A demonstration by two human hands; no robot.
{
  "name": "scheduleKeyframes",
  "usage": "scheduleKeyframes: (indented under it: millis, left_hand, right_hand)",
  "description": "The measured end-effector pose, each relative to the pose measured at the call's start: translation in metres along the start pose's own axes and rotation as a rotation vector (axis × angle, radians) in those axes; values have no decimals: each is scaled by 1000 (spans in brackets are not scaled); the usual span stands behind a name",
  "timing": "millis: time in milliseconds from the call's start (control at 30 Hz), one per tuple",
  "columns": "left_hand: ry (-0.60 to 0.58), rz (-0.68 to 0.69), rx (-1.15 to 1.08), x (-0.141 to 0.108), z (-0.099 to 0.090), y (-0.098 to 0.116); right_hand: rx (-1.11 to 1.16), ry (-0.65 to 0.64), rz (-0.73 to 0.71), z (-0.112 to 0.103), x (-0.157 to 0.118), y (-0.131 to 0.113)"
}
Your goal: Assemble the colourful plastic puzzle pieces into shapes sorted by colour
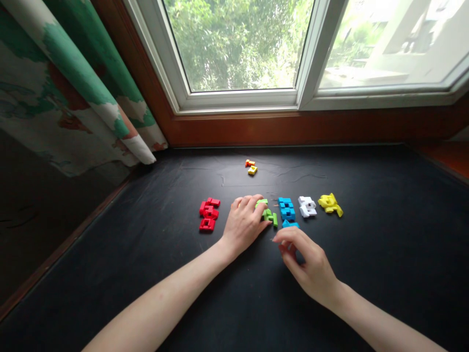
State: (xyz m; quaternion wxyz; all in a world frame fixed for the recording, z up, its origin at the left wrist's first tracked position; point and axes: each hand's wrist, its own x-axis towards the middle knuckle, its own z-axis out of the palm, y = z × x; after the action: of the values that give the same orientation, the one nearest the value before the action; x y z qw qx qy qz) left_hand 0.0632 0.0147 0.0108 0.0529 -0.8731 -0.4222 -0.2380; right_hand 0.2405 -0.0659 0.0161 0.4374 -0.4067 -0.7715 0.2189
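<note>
My left hand [244,220] lies palm down, its fingers stretched over a group of green plastic blocks [269,215] and its thumb along their near side. Part of the green group is hidden under the fingers. Just in front of the blue blocks [286,209], my right hand [306,256] hovers with bent, parted fingers and nothing visible in them. Its index finger is close to a separate blue piece [290,224]. Left of my left hand are several red blocks [209,211]. White blocks [307,207] and yellow blocks [330,204] sit to the right of the blue ones.
Farther back on the black tabletop [146,274] lie a small orange piece [249,163] and a yellow-orange piece [252,170]. A window with a white frame [238,101] rises behind the table. A patterned curtain [91,98] hangs at the left.
</note>
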Motion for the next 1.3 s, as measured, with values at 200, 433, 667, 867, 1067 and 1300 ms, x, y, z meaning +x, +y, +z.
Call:
scheduleKeyframes:
  millis: [200, 433, 667, 867, 1067, 1300]
  left_hand:
    - [-70, -9, -57, 3, 1, 0]
    - [-73, -6, -105, 2, -2, -3]
    - [-90, 27, -156, 1, -3, -11]
    - [-128, 47, -156, -2, -9, -22]
    - [-168, 10, -152, -2, -8, -34]
    - [-196, 16, -197, 1, -6, -36]
  right_hand:
    - [4, 0, -13, -1, 1, -1]
    - [-7, -3, -21, -2, 1, -2]
    - [-14, -20, 1, -2, -2, 1]
    - [-11, -29, 3, -2, -2, 1]
    - [-1, -39, 9, -2, -3, 1]
    - [2, -40, 1, -1, -4, 3]
